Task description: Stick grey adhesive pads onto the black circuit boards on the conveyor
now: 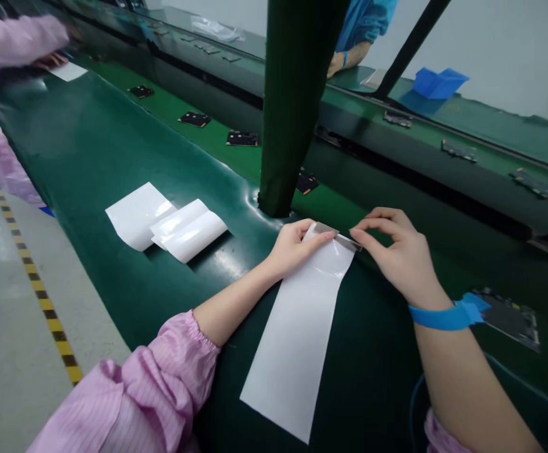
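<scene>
A long white sheet hangs down toward me over the green mat, with dark grey strips along its top edge. My left hand is closed on that top edge, its thumb lying over the front. At the right end of the strips, my right hand has its thumb and forefinger pinched together. Whatever lies between those two fingertips is too small to make out. A blue band circles the right wrist.
Curled white sheets lie left on the green mat. A dark post stands just beyond my hands. Several circuit boards sit along the green line, one beside my right wrist. Co-workers' pink sleeve and blue sleeve show.
</scene>
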`<state>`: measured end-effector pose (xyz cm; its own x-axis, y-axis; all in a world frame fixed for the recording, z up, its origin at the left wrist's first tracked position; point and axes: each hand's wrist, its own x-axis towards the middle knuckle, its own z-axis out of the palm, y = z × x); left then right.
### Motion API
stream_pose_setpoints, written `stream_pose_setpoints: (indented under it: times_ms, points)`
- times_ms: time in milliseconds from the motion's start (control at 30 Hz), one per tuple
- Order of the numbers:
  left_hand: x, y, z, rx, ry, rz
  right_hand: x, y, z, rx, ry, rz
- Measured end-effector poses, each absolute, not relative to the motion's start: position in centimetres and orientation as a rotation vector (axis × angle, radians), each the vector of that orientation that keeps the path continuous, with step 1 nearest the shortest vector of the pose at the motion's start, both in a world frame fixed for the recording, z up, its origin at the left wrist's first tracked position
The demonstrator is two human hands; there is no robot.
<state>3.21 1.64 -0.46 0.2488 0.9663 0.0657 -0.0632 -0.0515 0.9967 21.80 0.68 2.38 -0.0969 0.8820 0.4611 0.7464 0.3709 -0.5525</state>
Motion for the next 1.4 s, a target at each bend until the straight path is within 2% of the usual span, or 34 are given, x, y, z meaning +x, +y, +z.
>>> stream_pose_setpoints:
  times_ms: [267,400,533,867,1067,1300,1400]
  points:
    - [3.4,2.0,-0.7,1.337,0.875,0.984,21.7,11.7,-0.6,-1.465,-1.852,0.465]
    - [3.5,2.1,-0.9,1.392,0.856,0.966,20.1,15.0,-0.7,-1.759,-1.769,0.580]
    - [3.5,2.2,-0.9,1.430,0.818,0.956,19.4,14.6,0.3,-1.973,-1.710,0.662]
    - [3.5,2.3,-0.9,1.492,0.811,0.986,19.9,13.1,1.3,-2.089,-1.702,0.663]
    - [3.3,2.3,-0.7,1.520,0.818,0.949,21.0,13.1,0.6,-2.143,-1.866,0.552]
    - [3.2,2.4,-0.8,1.526,0.830,0.914,22.9,11.7,0.0,-2.066,-1.746,0.481]
    - [3.0,2.4,-0.7,1.520,0.828,0.905,23.3,10.3,0.2,-2.115,-1.810,0.303]
